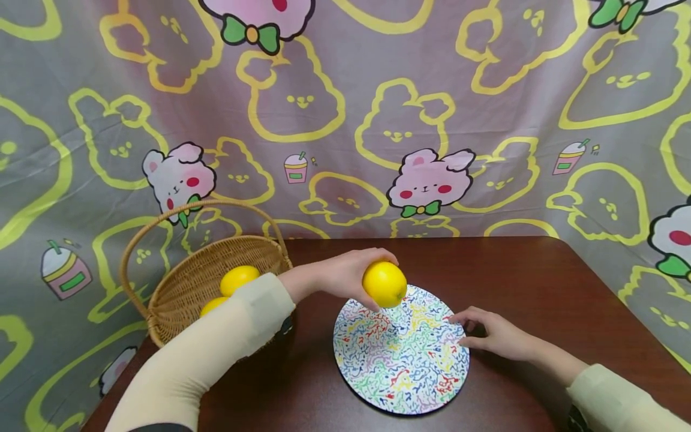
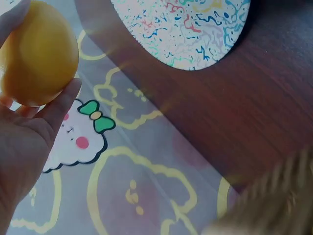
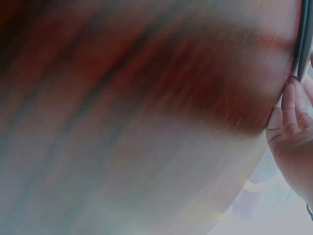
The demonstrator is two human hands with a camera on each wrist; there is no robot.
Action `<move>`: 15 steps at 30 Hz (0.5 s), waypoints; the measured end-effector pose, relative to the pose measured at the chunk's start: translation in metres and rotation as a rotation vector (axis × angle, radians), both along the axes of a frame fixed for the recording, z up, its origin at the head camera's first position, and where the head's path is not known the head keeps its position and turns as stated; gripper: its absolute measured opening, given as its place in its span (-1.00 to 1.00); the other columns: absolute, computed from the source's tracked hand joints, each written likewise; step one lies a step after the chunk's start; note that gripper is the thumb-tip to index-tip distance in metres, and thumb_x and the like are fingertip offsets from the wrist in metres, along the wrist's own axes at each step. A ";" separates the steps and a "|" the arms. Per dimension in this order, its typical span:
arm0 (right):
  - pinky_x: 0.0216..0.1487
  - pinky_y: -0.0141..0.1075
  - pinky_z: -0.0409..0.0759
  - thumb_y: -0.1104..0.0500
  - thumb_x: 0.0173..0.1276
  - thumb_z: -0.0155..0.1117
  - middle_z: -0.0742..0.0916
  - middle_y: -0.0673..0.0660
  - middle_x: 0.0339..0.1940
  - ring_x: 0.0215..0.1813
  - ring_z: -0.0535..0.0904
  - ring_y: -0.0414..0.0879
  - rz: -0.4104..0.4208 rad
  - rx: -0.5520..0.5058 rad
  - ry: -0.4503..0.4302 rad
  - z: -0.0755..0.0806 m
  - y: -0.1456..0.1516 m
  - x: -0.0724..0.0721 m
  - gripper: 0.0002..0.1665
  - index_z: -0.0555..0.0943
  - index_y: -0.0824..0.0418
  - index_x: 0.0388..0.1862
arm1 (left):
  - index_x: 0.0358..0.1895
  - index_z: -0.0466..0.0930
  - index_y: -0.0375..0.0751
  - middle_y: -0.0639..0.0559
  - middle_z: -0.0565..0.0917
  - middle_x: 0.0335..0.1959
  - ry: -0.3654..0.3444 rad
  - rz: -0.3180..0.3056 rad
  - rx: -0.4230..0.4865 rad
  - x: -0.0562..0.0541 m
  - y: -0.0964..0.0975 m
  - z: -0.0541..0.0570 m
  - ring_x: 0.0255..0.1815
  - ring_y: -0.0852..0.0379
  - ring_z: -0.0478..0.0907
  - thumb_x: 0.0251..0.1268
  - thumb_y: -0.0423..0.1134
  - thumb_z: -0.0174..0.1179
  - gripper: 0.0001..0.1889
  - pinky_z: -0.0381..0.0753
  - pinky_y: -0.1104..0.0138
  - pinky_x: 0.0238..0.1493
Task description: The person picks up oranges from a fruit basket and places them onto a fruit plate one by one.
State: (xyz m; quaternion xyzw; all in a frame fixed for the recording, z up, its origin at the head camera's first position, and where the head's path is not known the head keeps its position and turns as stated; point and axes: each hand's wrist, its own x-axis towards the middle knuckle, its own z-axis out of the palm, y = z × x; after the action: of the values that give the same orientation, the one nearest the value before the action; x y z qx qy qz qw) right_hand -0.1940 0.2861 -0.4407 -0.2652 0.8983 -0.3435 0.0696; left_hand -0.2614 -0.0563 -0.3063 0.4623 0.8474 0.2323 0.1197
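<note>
A yellow lemon (image 1: pixel 385 284) is gripped by my left hand (image 1: pixel 348 273), raised over the upper part of a round, multicoloured patterned board (image 1: pixel 402 360). In the left wrist view the lemon (image 2: pixel 40 54) sits between thumb and fingers, apart from the board (image 2: pixel 190 44). My right hand (image 1: pixel 499 336) rests at the board's right edge, its fingertips touching the rim and the thumb a little nearer me. The right wrist view shows the right hand (image 3: pixel 293 132) with fingers extended along a dark edge. Two more lemons (image 1: pixel 239 278) lie in a wicker basket (image 1: pixel 189 294), partly hidden by my left sleeve.
The basket's tall arched handle (image 1: pixel 200 207) rises at the left, close to my left forearm. Everything stands on a dark reddish-brown table (image 1: pixel 518 276). A cartoon-patterned cloth (image 1: pixel 345 120) hangs behind the table and along its sides.
</note>
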 end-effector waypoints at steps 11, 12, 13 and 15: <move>-0.19 -0.35 0.54 -0.01 0.27 0.39 0.60 -0.06 -0.17 -0.21 0.49 -0.17 0.003 -0.004 0.003 -0.001 0.000 -0.001 -0.49 0.57 0.16 0.14 | 0.24 0.31 0.05 0.15 0.45 0.07 -0.014 -0.028 -0.048 -0.015 0.031 -0.019 0.01 0.17 0.40 -0.20 -0.15 0.60 -0.15 0.47 0.32 -0.03; -0.19 -0.36 0.54 -0.01 0.26 0.40 0.60 -0.06 -0.17 -0.21 0.50 -0.17 0.002 -0.006 0.000 -0.001 0.000 -0.001 -0.49 0.57 0.16 0.14 | 0.24 0.31 0.04 0.15 0.45 0.07 -0.012 -0.023 -0.048 -0.016 0.033 -0.020 0.01 0.17 0.40 -0.20 -0.16 0.60 -0.15 0.47 0.32 -0.03; -0.19 -0.36 0.55 0.00 0.26 0.40 0.60 -0.05 -0.17 -0.21 0.50 -0.17 0.001 -0.008 -0.003 -0.001 0.000 -0.001 -0.49 0.57 0.16 0.14 | 0.23 0.31 0.04 0.14 0.45 0.07 -0.012 -0.016 -0.048 -0.017 0.035 -0.021 0.01 0.17 0.40 -0.20 -0.16 0.61 -0.15 0.47 0.32 -0.02; -0.19 -0.36 0.55 0.00 0.26 0.40 0.60 -0.05 -0.17 -0.22 0.50 -0.17 -0.001 -0.011 -0.008 -0.001 0.001 -0.002 -0.49 0.57 0.16 0.14 | 0.23 0.31 0.05 0.15 0.45 0.07 -0.014 -0.002 -0.050 -0.019 0.039 -0.024 0.01 0.17 0.40 -0.21 -0.17 0.61 -0.15 0.47 0.32 -0.01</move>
State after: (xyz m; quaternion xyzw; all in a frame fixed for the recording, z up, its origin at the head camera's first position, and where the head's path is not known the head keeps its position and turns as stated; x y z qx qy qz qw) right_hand -0.1961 0.2869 -0.4420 -0.2637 0.8962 -0.3495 0.0717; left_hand -0.2807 -0.0174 -0.3304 0.4582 0.8516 0.2142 0.1375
